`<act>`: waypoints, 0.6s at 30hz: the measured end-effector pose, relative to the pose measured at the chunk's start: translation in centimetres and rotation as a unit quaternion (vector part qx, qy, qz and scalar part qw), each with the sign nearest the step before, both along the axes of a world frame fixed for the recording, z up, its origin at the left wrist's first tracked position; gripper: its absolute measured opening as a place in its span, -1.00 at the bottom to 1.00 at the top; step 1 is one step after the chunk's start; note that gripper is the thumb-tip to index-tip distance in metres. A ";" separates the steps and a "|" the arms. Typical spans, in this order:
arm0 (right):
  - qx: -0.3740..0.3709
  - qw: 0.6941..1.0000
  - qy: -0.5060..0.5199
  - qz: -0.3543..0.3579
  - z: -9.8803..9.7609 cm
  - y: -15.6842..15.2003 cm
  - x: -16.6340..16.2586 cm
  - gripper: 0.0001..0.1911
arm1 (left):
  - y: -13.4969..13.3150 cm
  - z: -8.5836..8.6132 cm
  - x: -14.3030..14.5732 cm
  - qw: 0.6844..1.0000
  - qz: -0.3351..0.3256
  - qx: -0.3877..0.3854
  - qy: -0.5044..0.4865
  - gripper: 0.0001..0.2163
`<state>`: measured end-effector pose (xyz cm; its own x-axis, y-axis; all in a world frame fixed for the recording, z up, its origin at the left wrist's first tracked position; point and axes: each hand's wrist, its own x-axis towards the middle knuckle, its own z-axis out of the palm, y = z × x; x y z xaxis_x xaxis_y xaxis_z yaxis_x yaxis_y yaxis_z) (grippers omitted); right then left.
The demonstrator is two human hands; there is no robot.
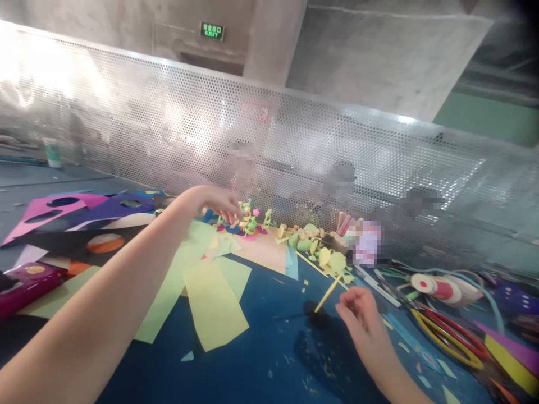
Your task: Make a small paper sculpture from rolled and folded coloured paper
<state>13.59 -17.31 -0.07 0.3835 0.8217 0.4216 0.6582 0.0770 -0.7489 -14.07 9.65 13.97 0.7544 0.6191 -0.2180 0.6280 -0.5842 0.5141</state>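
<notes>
My left hand (221,203) reaches far across the blue table (269,342) to a row of small paper flower figures (248,221) standing by the perforated metal screen. Its fingers are curled and pinched at one of them. My right hand (357,314) hovers lower right, fingers closed on a thin yellow stick (327,293) that points up and left toward a cluster of yellow-green paper leaves (326,255). Light yellow and green paper sheets (213,303) lie between my arms.
Purple, pink and black cut paper sheets (80,216) lie at the left with a magenta case (25,286). Yellow and red scissors (446,331), a tape roll (438,287) and scraps lie at the right. The perforated metal screen (295,151) borders the table's far side.
</notes>
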 end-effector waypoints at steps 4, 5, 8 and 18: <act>-0.006 1.000 0.005 -0.020 -0.1 0.0 0.1 -0.77 | 0.9 0.1 -3.4 0.997 0.061 0.016 0.034 -0.69; -0.003 1.000 0.007 -0.022 -0.2 0.0 0.1 -0.76 | 1.0 0.1 -4.2 0.996 0.078 0.012 0.042 -0.70; 0.000 0.999 0.013 -0.029 -0.3 0.0 0.3 -0.73 | 1.3 0.2 -6.4 0.988 0.136 0.006 0.067 -0.73; 0.036 0.998 0.028 -0.037 -0.2 -0.5 0.1 -0.81 | 1.6 -1.6 -5.5 0.980 0.173 0.085 0.048 -0.74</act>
